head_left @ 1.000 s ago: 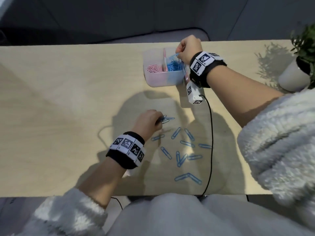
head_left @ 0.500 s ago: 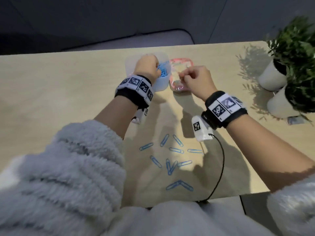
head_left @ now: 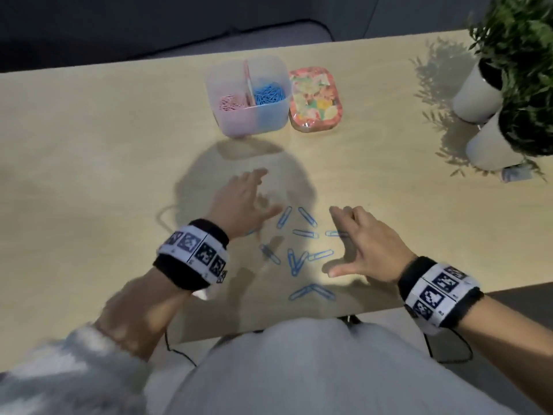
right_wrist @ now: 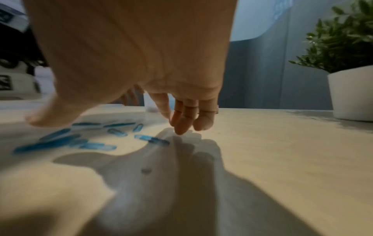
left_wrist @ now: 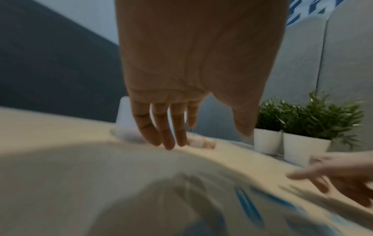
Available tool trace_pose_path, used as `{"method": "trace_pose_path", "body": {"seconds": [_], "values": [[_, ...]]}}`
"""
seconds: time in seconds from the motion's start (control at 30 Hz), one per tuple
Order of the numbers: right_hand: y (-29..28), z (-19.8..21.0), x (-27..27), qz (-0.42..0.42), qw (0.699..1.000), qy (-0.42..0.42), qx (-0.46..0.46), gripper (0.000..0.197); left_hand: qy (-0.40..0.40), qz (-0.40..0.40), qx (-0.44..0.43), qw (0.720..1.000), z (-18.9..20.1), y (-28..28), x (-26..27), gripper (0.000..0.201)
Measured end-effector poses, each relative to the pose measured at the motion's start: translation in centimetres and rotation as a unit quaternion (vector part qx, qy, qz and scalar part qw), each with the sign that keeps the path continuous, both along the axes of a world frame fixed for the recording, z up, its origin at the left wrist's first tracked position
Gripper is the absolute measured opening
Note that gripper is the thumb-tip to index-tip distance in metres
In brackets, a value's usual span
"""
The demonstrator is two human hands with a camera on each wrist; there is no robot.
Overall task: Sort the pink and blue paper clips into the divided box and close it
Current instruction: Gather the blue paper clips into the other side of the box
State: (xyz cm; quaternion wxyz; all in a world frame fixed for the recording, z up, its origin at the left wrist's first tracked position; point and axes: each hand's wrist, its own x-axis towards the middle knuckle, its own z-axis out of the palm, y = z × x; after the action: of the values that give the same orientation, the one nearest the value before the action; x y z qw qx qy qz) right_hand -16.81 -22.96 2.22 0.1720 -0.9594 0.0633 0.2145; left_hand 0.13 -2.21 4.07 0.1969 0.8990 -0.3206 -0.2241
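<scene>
Fingers (head_left: 257, 178) of the left hand (head_left: 239, 202) are spread and straight, holding nothing; the right hand (head_left: 368, 244) likewise has fingers extended and thumb splayed out, nothing in it. Head view: both hands sit low over the scattered blue paper clips (head_left: 299, 253) on the table (head_left: 89, 163), left hand at the cluster's left edge, right hand at its right edge. Divided box (head_left: 250, 97) stands farther back, translucent, lid off: pink clips (head_left: 230, 103) in the left compartment, blue clips (head_left: 269, 92) in the right, pink divider between. Patterned lid (head_left: 315, 98) lies just beside the box, on its right. Two potted plants (head_left: 508, 85) at the far right.

Left wrist view: left palm (left_wrist: 193, 63) open, fingers straight and slightly apart, pointing down at the table; motion blur below.

Right wrist view: right-hand fingers (right_wrist: 181, 118) loosely together, tips just above the table beside one blue clip (right_wrist: 151, 139); whether they touch the table I cannot tell.
</scene>
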Motion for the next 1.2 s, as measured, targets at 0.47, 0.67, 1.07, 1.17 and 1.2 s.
{"method": "trace_pose_path", "body": {"seconds": [0.47,0.67,1.07,1.17,1.2], "values": [[4.5,-2.9,0.4,-0.044,0.990,-0.105,0.085,0.037,-0.035,-0.087,0.127,0.987,-3.7,2.6,-11.0,0.118],[2.2,-2.1,3.6,-0.075,0.985,-0.135,0.071,0.014,-0.049,-0.047,0.046,0.997,-3.5,1.9,-8.7,0.068],[5.0,-1.5,4.4,0.014,0.989,-0.114,0.089,0.028,0.011,-0.050,-0.035,0.998,-2.6,1.8,-5.7,0.047],[2.7,-1.4,2.8,-0.078,0.985,-0.116,0.098,0.043,0.012,-0.039,-0.009,0.999,-2.8,4.3,-5.2,0.064],[2.2,-1.4,2.1,-0.085,0.987,-0.094,0.095,0.054,0.021,-0.035,0.003,0.999,-3.0,5.0,-5.1,0.068]]}}
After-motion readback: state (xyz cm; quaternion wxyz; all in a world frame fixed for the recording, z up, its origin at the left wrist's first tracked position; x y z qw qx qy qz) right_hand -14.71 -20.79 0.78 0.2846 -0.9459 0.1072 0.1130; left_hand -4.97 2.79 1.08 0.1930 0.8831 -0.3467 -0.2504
